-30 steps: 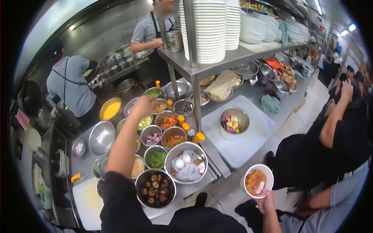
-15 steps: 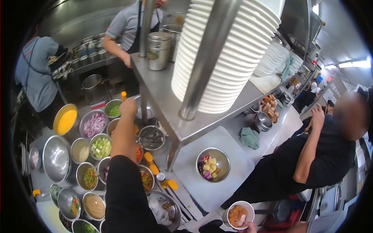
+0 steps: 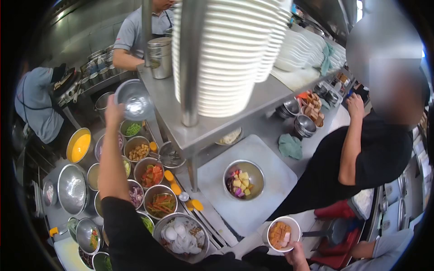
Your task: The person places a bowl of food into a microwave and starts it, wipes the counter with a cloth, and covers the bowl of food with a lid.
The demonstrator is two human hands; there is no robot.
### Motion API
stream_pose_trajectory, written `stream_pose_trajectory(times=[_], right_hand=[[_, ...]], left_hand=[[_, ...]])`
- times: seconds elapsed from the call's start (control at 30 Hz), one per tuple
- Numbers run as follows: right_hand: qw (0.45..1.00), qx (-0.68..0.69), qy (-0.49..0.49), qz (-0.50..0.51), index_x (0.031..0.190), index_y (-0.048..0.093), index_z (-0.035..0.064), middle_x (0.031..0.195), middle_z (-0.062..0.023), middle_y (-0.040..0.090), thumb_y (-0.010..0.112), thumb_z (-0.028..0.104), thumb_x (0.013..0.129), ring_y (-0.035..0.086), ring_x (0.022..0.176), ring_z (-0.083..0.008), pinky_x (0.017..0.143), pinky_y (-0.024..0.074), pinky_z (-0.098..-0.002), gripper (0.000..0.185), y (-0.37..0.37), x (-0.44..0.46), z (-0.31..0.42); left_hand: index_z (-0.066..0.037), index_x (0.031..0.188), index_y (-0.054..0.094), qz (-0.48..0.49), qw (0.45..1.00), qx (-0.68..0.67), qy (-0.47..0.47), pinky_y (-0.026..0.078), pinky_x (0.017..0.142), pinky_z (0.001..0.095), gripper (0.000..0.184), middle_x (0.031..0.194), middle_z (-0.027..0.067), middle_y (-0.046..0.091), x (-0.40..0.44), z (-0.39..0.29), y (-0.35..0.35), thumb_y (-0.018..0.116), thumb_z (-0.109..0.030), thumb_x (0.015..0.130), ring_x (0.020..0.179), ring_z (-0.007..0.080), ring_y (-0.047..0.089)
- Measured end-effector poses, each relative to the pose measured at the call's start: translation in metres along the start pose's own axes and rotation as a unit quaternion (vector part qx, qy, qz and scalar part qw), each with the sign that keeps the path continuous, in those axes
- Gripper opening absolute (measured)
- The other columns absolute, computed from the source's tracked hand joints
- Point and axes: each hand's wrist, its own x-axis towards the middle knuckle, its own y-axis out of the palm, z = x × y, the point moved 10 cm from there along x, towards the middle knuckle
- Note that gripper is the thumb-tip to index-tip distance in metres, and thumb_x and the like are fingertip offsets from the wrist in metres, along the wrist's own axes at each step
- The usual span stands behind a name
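Note:
My left hand (image 3: 114, 112) reaches out at the upper left, gripping the rim of a steel bowl (image 3: 135, 100). The bowl is tilted with its shiny inside toward me. Beneath it sit steel containers of chopped green vegetables (image 3: 132, 129), browned cubes (image 3: 138, 151) and diced tomato (image 3: 152, 174). At the bottom right my right hand (image 3: 296, 256) holds a white bowl (image 3: 266, 235) by its side. Orange-brown food and pale pink pieces lie in it. A steel mixing bowl (image 3: 258, 174) with yellow chunks and purple pieces rests on a white cutting board (image 3: 212, 180).
A metal shelf (image 3: 174, 131) bears a tall stack of white dishes (image 3: 235, 58). A person in black (image 3: 375, 149) stands close on the right. Two people in grey shirts (image 3: 131, 31) work across the counter. A green cloth (image 3: 290, 147) lies by stacked steel bowls (image 3: 305, 126).
My left hand has moved left and now holds a raised steel bowl. The view has shifted, and the white bowl in my right hand appears higher in the frame.

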Motion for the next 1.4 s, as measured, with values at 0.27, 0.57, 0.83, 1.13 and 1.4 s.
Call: stream_pose_trajectory(times=[0.27, 0.57, 0.83, 1.13, 1.4], right_hand=[[0.999, -0.008, 0.016, 0.04, 0.132, 0.046, -0.0053, 0.119, -0.0179, 0.062, 0.053, 0.018, 0.082, 0.066, 0.105, -0.0318, 0.087, 0.0574, -0.0461, 0.055, -0.05, 0.021, -0.009], [0.994, -0.042, 0.053, 0.086, 0.138, 0.045, 0.0048, 0.126, -0.0161, 0.06, 0.056, 0.026, 0.084, 0.064, 0.109, -0.0308, 0.081, 0.0583, -0.0493, 0.059, -0.104, 0.061, -0.036], [0.984, -0.06, 0.085, 0.145, 0.135, 0.047, 0.0054, 0.128, -0.0169, 0.058, 0.057, 0.027, 0.084, 0.063, 0.111, -0.0334, 0.085, 0.0562, -0.0533, 0.056, -0.113, 0.093, -0.047], [0.983, -0.041, 0.13, 0.12, 0.128, 0.044, -0.0052, 0.124, -0.0243, 0.055, 0.053, 0.014, 0.086, 0.063, 0.108, -0.0395, 0.088, 0.0557, -0.0569, 0.047, -0.096, 0.115, -0.08], [0.981, -0.082, 0.137, 0.108, 0.125, 0.049, -0.0018, 0.115, -0.0171, 0.061, 0.055, 0.013, 0.087, 0.066, 0.102, -0.0309, 0.087, 0.0572, -0.0476, 0.041, -0.094, 0.101, -0.074]], left_hand=[[-0.003, 0.131, 0.053, 0.144, 0.982, -0.06, -0.103, 0.051, 0.08, 0.0319, 0.053, 0.103, 0.0109, 0.065, -0.111, 0.006, -0.162, 0.048, -0.003, 0.078, 0.088, 0.0211, 0.063], [0.002, 0.143, 0.04, 0.257, 0.954, -0.082, -0.132, 0.04, 0.105, 0.0346, 0.065, 0.143, 0.0173, 0.048, -0.269, -0.088, -0.196, 0.057, -0.009, 0.082, 0.129, 0.025, 0.048], [-0.004, 0.129, 0.05, 0.395, 0.897, -0.146, -0.134, 0.045, 0.094, 0.0325, 0.047, 0.121, 0.0094, 0.06, -0.382, -0.167, -0.157, 0.056, -0.003, 0.082, 0.113, 0.019, 0.055], [-0.002, 0.12, 0.055, 0.289, 0.898, -0.236, -0.235, 0.046, 0.089, 0.0302, 0.043, 0.108, 0.0095, 0.063, -0.432, -0.124, -0.192, 0.057, 0.001, 0.077, 0.101, 0.0184, 0.059], [-0.001, 0.117, 0.053, 0.303, 0.873, -0.298, -0.241, 0.047, 0.088, 0.0289, 0.043, 0.107, 0.0083, 0.064, -0.439, -0.151, -0.165, 0.053, 0.005, 0.075, 0.099, 0.0174, 0.06]])
